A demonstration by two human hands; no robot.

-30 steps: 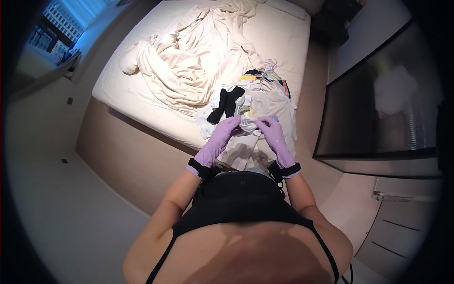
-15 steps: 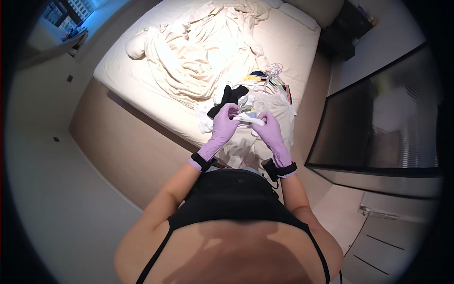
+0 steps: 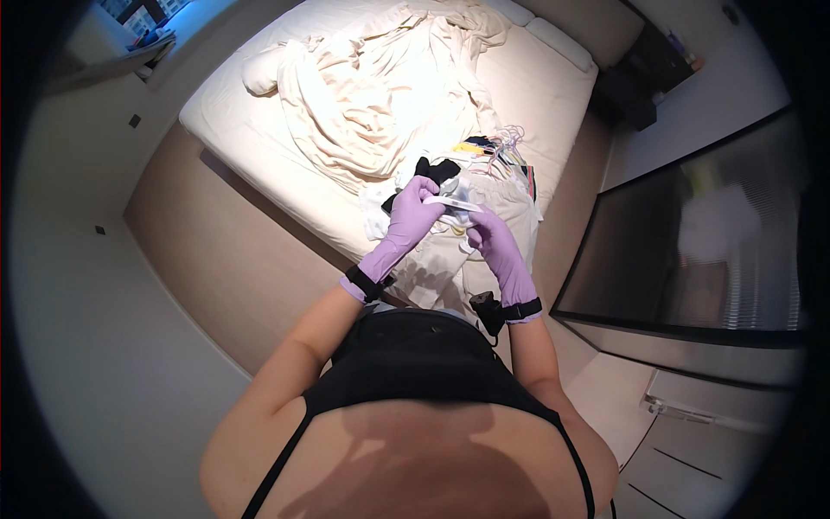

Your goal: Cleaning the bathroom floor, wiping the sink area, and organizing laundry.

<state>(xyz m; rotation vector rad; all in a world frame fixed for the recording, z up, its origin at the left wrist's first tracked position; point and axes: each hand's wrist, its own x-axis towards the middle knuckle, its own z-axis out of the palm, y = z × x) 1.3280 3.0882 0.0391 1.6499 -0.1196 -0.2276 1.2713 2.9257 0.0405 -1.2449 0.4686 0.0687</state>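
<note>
- The left hand (image 3: 413,218), in a purple glove, is closing its grip on the left end of a pale, flat strip (image 3: 451,202), with fingers curled over it and the thumb underneath.
- The right hand (image 3: 494,245), gloved the same, is meeting the strip's right end; its fingers are bent around that end, but how firmly they are pinching is too small to tell.
- The strip is lying level between the two hands, held above a heap of clothes (image 3: 450,251) at the near edge of the bed (image 3: 259,147). What the strip is made of cannot be told.
- Both hands are sitting close together, nearly touching, over the light-coloured garment on top of the heap.
- A black garment (image 3: 437,169) is lying just beyond the left hand, partly hidden by its fingers.
- A bunch of hangers (image 3: 506,147), with coloured cloth beside it, is resting on the bed just past the right hand.
- A crumpled cream sheet (image 3: 372,95) is spreading over the middle of the bed, well apart from the hands.
- Dark straps are circling both wrists, and a small black device (image 3: 486,311) is hanging at the right wrist.
- A dark glossy panel (image 3: 692,242) is standing to the person's right, beside the bed.
- The person, in a black top, is standing at the foot of the bed, with both forearms reaching forward.
</note>
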